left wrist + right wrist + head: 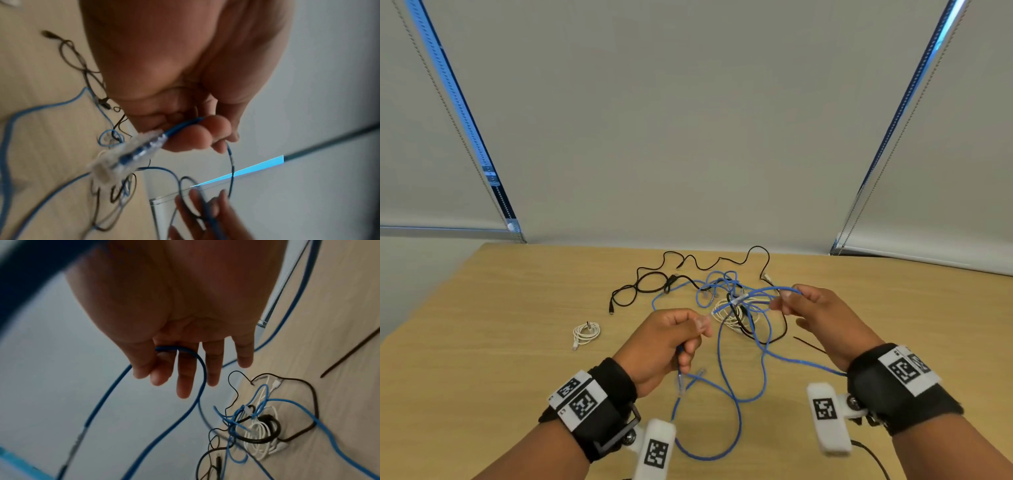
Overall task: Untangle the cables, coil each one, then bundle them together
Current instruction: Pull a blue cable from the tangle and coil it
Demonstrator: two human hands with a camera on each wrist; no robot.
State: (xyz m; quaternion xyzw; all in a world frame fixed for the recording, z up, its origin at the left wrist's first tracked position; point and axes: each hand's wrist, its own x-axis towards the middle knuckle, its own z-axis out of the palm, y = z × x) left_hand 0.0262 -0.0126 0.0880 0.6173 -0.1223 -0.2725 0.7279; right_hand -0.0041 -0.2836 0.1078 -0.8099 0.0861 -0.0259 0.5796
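The blue cable (736, 394) is held above the wooden counter (482, 342) by both hands. Near its end it is gripped by the left hand (664, 346): the fingers are curled around it, and the clear plug (123, 159) is seen to stick out just below the fist in the left wrist view. The grip of the left hand is therefore closed on the blue cable. A higher part of the same cable is pinched by the right hand (822, 315) between the thumb and the first fingers, while the other fingers (244, 353) are kept almost straight. From this pinch the cable is bent into an arch and is led down toward the tangle. A long loop of it hangs between the two wrists and lies on the near part of the counter.

The tangle (736, 305) is found in the middle of the counter, just beyond the hands. In it, blue loops, a white cable (259, 434) and a thick black cable (267, 439) are crossed over each other. A thin black cable (654, 284) is spread from the tangle to the left and to the far edge. A small white cable (585, 333), already coiled, lies apart on the left side. One thin black strip (810, 344) lies on the counter near the right wrist.
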